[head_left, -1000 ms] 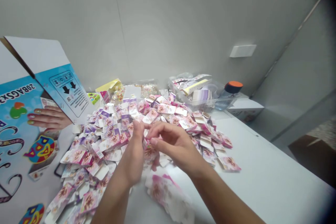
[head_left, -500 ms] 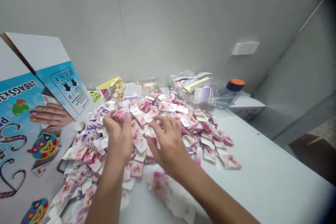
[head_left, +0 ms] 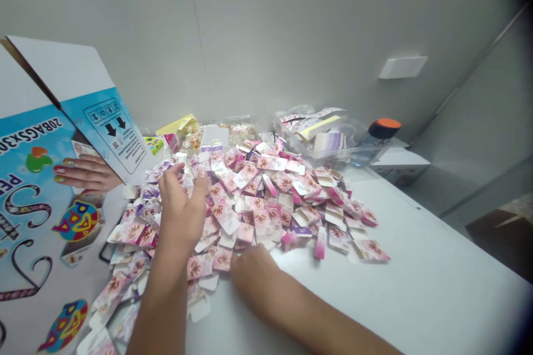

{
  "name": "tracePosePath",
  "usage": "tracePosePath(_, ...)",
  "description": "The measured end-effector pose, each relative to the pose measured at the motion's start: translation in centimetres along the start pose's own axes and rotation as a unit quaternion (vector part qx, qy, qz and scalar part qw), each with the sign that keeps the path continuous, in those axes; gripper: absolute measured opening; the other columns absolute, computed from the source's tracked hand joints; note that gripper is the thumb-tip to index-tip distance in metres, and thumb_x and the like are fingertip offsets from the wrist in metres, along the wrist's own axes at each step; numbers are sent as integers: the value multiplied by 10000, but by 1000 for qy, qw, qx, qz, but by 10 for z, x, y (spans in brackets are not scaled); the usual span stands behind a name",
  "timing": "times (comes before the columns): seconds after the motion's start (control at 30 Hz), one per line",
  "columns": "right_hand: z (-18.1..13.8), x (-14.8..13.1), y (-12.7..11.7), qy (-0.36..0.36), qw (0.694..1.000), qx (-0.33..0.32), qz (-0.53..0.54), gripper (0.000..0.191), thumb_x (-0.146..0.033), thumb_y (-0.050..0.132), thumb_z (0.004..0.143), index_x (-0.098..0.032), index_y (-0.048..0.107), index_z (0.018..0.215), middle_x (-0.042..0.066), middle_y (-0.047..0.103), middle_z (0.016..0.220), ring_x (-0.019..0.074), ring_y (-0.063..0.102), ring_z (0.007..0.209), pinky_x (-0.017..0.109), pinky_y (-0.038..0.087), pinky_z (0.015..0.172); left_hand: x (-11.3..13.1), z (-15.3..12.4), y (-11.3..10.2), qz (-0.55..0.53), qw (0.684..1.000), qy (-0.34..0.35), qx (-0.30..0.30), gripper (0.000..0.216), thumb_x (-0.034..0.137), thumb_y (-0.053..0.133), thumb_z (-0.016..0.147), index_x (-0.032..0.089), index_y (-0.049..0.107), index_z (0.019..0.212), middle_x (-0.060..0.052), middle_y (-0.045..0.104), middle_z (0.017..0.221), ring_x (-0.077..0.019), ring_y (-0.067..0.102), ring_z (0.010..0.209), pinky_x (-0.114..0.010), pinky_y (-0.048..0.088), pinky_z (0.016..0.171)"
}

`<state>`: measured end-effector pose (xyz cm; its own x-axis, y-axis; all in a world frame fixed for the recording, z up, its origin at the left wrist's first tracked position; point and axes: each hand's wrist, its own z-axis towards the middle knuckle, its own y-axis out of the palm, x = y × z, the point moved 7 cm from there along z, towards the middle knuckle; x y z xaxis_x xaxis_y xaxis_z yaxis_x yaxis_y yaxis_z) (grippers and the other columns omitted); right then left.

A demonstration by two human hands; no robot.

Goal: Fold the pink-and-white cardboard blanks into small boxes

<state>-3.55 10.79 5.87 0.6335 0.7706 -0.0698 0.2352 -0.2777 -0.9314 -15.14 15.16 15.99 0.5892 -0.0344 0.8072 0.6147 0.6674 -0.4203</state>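
A wide heap of small pink-and-white printed cartons (head_left: 266, 222) covers the table, some with their end flaps standing up. Over the left part of that heap, my left hand (head_left: 183, 199) is raised with thumb and fingers apart, and I see nothing held in it. My right hand (head_left: 254, 277) is low at the front edge of the heap, close to the tabletop. Its fingers are curled under and closed; whatever they hold, if anything, is hidden beneath the hand.
A large blue-and-white printed cardboard box (head_left: 83, 177) stands at the left. Behind the heap are a clear tray with packets (head_left: 316, 133) and a container with an orange lid (head_left: 383, 128). The white table (head_left: 400, 288) extends to the right.
My right hand has moved down and toward me, and its spread fingers have curled closed. The blurred carton below it no longer shows. My left hand stays nearly in place.
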Motion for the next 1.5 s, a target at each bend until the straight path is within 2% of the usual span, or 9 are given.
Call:
tracePosePath(0.17, -1, 18, -4, -43, 999, -13, 19, 192, -280, 748, 751, -100, 741, 819, 112, 729, 749, 240, 704, 703, 267, 480, 580, 5, -1, -2, -6, 1000, 1, 0, 439, 540, 477, 858, 233, 472, 1173, -114, 450, 1277, -265, 454, 1221, -462, 315, 1071)
tracePosePath(0.4, -5, 25, -6, -54, 998, 23, 21, 172, -28, 584, 788, -97, 732, 843, 100, 727, 739, 190, 687, 658, 227, 448, 585, 12, -4, 0, 3, 1000, 8, -11, 425, 547, 425, 883, 213, 510, 1132, -110, 483, 1224, -262, 437, 1229, -436, 288, 1082)
tracePosePath(0.77, 3, 0, 10, -74, 997, 25, -4, 206, 26, 544, 739, -112, 697, 749, 91, 714, 722, 206, 680, 665, 262, 462, 585, 12, -5, 2, 5, 1000, 5, -17, 417, 558, 421, 879, 224, 517, 1110, -107, 487, 1220, -266, 441, 1217, -449, 293, 1072)
tracePosePath(1.07, -17, 20, -28, -24, 994, 106, -24, 184, -12, 533, 779, -142, 662, 762, 77, 683, 716, 215, 651, 637, 282, 382, 513, 14, -6, 0, -13, 1000, 1, -6, 426, 581, 356, 897, 234, 536, 1065, -91, 515, 1187, -258, 429, 1220, -431, 256, 1085)
tracePosePath(1.17, -35, 34, -48, 1, 984, 177, -20, 118, -54, 579, 766, -152, 634, 730, 65, 663, 691, 193, 612, 604, 272, 315, 504, 18, -8, 0, -37, 999, 0, -15, 467, 605, 310, 901, 229, 539, 1058, -84, 545, 1153, -248, 463, 1187, -416, 284, 1063)
tracePosePath(1.27, -64, 51, -75, 30, 951, 306, 31, 191, -83, 543, 802, -173, 533, 634, 17, 581, 609, 132, 489, 516, 268, 249, 501, 21, -13, 6, -57, 996, -16, -71, 459, 621, 333, 890, 237, 546, 1023, -65, 600, 1057, -244, 537, 1070, -423, 343, 999)
tracePosePath(1.33, -87, 60, -93, 34, 899, 424, 102, 276, -121, 494, 857, -186, 440, 594, -20, 480, 551, 103, 391, 480, 266, 228, 498, 26, -21, 18, -76, 984, -19, -159, 435, 617, 383, 878, 239, 572, 980, -54, 629, 979, -245, 570, 990, -423, 380, 952)
tracePosePath(1.43, -110, 69, -105, 23, 797, 556, 235, 338, -194, 463, 920, -195, 384, 591, -35, 426, 547, 93, 362, 489, 255, 256, 499, 37, -48, 48, -179, 922, -41, -340, 449, 607, 418, 871, 224, 625, 980, -71, 661, 986, -245, 593, 990, -402, 421, 933)
tracePosePath(1.5, -106, 70, -105, -6, 766, 547, 337, 323, -246, 447, 955, -192, 444, 637, -22, 482, 600, 100, 430, 534, 240, 320, 517, 45, -65, 62, -287, 866, -82, -400, 521, 635, 398, 864, 200, 644, 1011, -91, 677, 1005, -250, 597, 1030, -387, 439, 941)
